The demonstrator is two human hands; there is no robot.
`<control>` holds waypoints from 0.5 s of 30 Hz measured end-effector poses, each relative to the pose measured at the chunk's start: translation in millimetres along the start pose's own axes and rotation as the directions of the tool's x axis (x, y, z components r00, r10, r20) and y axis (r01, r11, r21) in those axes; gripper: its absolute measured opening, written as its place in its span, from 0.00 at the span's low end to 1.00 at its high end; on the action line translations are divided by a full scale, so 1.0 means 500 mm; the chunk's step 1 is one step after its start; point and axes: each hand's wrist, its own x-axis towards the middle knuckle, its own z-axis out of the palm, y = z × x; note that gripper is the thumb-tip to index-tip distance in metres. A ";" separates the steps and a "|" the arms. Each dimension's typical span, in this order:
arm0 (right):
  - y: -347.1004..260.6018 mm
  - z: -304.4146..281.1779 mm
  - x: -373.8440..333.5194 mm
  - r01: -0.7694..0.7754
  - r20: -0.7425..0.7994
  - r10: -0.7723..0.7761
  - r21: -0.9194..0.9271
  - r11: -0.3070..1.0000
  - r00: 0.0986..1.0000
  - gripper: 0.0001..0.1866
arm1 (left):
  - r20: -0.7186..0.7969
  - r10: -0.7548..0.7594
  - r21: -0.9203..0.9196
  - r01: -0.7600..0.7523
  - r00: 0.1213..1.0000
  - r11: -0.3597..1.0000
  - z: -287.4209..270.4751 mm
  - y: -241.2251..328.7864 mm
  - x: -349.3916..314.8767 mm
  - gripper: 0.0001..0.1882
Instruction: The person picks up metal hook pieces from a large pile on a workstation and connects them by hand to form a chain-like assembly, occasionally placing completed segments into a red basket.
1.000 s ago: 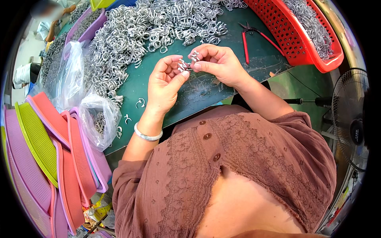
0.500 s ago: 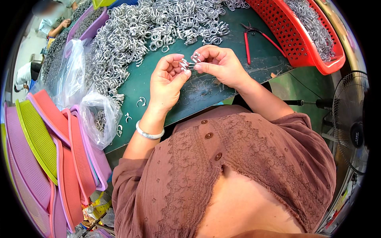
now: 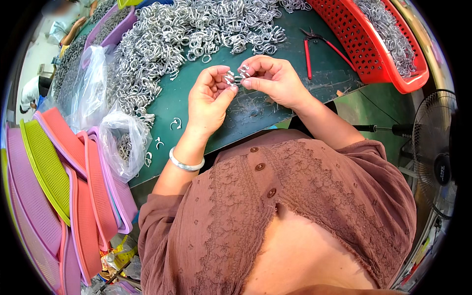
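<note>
In front of me, above the green tabletop [image 3: 169,101], both hands meet and pinch small silver metal rings. My left hand [image 3: 207,103] is closed, with a silver ring-shaped piece [image 3: 229,77] between thumb and fingers. My right hand [image 3: 278,82] grips another such piece [image 3: 244,72] by thumb and forefinger. The two pieces almost touch; whether they are linked I cannot tell. Beyond my hands lies a large heap of similar silver rings [image 3: 196,34]. Several loose open rings [image 3: 175,123] lie left of my left wrist.
Red-handled pliers [image 3: 308,58] lie open right of my hands. A red perforated basket [image 3: 403,82] of metal pieces stands at the right. At left are a clear plastic bag [image 3: 135,164] holding rings and stacked coloured baskets [image 3: 46,172]. A fan [image 3: 437,157] is far right.
The view has shifted very slightly. Both hands keep nearly the same place and grip, and the small pieces between the fingers have turned a little.
</note>
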 end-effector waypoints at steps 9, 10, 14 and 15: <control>-0.001 0.004 0.001 0.099 0.027 -0.098 -0.045 0.994 0.995 0.05 | -0.012 -0.104 -0.068 0.103 0.995 0.992 0.005 0.007 -0.005 0.17; -0.001 0.004 0.001 0.114 0.023 -0.113 -0.060 0.992 0.993 0.06 | 0.000 -0.156 -0.117 0.154 0.988 0.981 0.006 0.011 -0.005 0.16; -0.012 0.008 0.000 0.138 0.015 -0.137 -0.118 0.983 0.990 0.05 | 0.042 -0.294 -0.278 0.293 0.955 0.915 0.008 0.026 -0.006 0.14; -0.015 0.009 0.000 0.135 0.015 -0.134 -0.131 0.982 0.991 0.05 | 0.049 -0.312 -0.310 0.311 0.949 0.898 0.008 0.027 -0.007 0.14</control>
